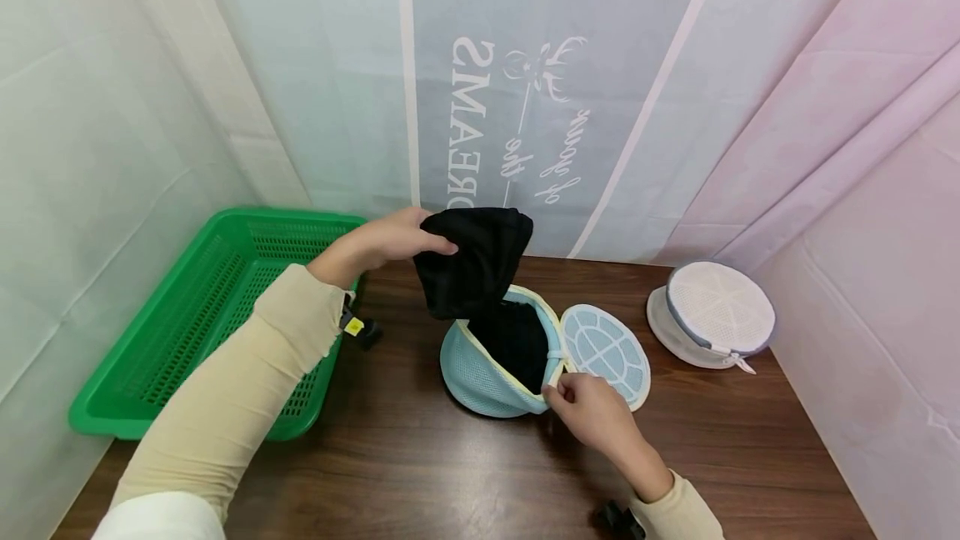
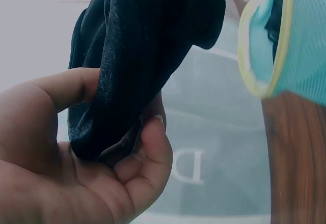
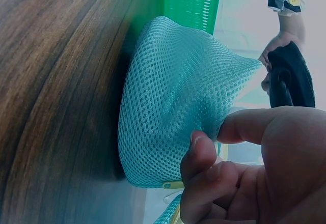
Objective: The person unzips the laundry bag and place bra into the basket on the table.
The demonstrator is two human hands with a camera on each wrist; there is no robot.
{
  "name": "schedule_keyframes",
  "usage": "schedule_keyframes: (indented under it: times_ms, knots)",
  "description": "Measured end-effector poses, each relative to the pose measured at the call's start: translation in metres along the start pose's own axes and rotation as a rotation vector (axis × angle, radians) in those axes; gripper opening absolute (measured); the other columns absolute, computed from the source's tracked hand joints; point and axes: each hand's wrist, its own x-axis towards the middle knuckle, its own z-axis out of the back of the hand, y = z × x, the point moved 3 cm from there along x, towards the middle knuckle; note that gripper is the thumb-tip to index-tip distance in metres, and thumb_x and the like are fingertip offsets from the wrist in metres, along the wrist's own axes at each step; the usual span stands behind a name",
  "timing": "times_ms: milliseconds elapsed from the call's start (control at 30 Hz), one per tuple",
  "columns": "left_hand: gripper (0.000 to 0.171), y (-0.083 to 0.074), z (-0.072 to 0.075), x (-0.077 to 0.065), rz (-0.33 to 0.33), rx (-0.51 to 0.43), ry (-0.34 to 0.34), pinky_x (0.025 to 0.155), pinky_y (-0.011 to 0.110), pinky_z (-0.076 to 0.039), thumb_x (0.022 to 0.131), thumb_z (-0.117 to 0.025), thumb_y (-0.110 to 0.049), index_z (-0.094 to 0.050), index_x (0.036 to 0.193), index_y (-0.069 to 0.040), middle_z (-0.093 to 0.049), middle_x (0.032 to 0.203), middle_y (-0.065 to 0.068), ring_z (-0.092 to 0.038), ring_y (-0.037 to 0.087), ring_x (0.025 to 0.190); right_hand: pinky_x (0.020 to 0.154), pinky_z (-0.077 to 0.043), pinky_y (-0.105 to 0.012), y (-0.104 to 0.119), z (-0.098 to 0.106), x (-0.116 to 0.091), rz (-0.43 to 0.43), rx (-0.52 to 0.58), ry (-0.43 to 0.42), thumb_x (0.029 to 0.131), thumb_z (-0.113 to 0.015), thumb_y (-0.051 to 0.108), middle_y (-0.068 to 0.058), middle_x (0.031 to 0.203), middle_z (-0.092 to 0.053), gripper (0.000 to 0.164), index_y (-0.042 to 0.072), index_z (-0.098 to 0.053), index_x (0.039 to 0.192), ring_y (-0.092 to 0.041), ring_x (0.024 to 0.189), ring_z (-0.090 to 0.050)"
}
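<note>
A folded black cloth [image 1: 476, 261] hangs from my left hand [image 1: 401, 238], which grips it between thumb and fingers above a light blue mesh laundry bag [image 1: 480, 373]. The bag stands on the table with its yellow-edged mouth open and its round lid [image 1: 606, 348] folded out to the right. More black fabric [image 1: 517, 344] lies inside. My right hand [image 1: 596, 412] pinches the near right rim of the bag. In the left wrist view, the black cloth [image 2: 132, 56] runs between thumb and curled fingers. The right wrist view shows the mesh side [image 3: 178, 96] dented near my fingertips.
A green plastic basket [image 1: 202, 273] stands at the left, beneath my left forearm. At the back right sits a white mesh laundry bag [image 1: 720, 307] with a grey edge, its lid closed. Printed curtains [image 1: 525, 107] hang behind the brown wooden table [image 1: 420, 473].
</note>
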Motion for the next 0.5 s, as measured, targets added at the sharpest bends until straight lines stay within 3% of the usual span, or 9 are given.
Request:
schedule_keyframes:
  times_ms: [133, 300, 500]
  knots:
    - [0.043, 0.011, 0.016, -0.006, 0.026, -0.009, 0.004, 0.104, 0.044, -0.044, 0.098, -0.066, -0.024, -0.06, 0.134, -0.002, -0.059, 0.136, 0.016, -0.053, 0.03, 0.125, 0.047, -0.028, -0.027, 0.0, 0.0, 0.0, -0.002, 0.003, 0.004, 0.097, -0.068, 0.027, 0.008, 0.052, -0.036, 0.042, 0.019, -0.05, 0.06, -0.01, 0.048, -0.037]
    - [0.06, 0.024, 0.038, -0.019, 0.058, -0.024, 0.013, 0.105, 0.048, -0.045, 0.099, -0.064, -0.025, -0.043, 0.152, -0.005, -0.047, 0.15, 0.018, -0.049, 0.035, 0.133, 0.047, -0.028, -0.027, -0.001, 0.0, 0.0, -0.005, 0.004, 0.009, 0.097, -0.067, 0.027, 0.008, 0.052, -0.037, 0.042, 0.019, -0.05, 0.06, -0.01, 0.048, -0.037]
    - [0.066, 0.039, 0.067, -0.038, 0.119, -0.039, 0.021, 0.108, 0.051, -0.043, 0.102, -0.06, -0.026, -0.033, 0.154, 0.003, -0.035, 0.157, 0.024, -0.041, 0.037, 0.14, 0.047, -0.028, -0.027, -0.002, -0.001, 0.0, 0.0, -0.002, 0.004, 0.097, -0.068, 0.027, 0.009, 0.052, -0.037, 0.042, 0.02, -0.05, 0.06, -0.01, 0.048, -0.037]
